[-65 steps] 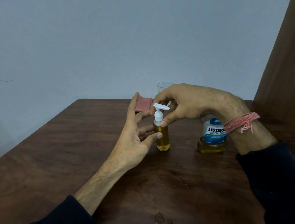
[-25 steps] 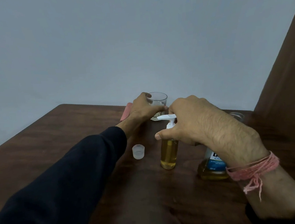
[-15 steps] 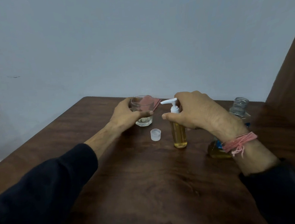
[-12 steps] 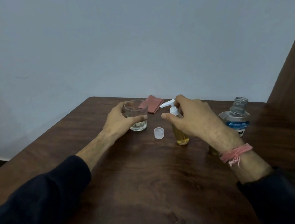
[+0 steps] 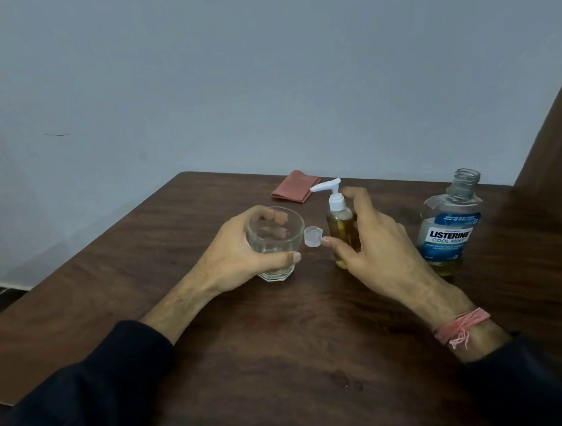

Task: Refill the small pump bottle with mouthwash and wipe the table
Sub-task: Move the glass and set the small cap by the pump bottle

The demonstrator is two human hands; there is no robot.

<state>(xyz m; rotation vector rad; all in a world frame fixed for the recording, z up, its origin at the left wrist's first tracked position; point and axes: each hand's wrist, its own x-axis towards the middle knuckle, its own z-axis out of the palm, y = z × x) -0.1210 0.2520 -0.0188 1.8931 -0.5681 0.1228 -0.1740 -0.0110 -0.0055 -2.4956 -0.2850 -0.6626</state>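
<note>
The small pump bottle (image 5: pixel 339 221), white pump on top and amber liquid inside, stands upright mid-table. My right hand (image 5: pixel 376 249) wraps its body, thumb across the front and fingers behind. My left hand (image 5: pixel 232 253) grips a clear drinking glass (image 5: pixel 274 237) that stands just left of the bottle with a little liquid at its bottom. A small translucent cap (image 5: pixel 312 236) lies between glass and bottle, near my right thumb tip. The uncapped mouthwash bottle (image 5: pixel 450 229), with a blue label, stands to the right. A folded pink cloth (image 5: pixel 296 191) lies at the far edge.
The dark wooden table (image 5: pixel 283 347) meets a pale wall at the back and a brown panel on the right. A few wet drops (image 5: pixel 343 381) sit on the wood near me. The table's left edge runs diagonally toward me.
My left hand reached back for the glass and drew it toward me beside the cap. My right hand slid from the pump head down around the bottle's body.
</note>
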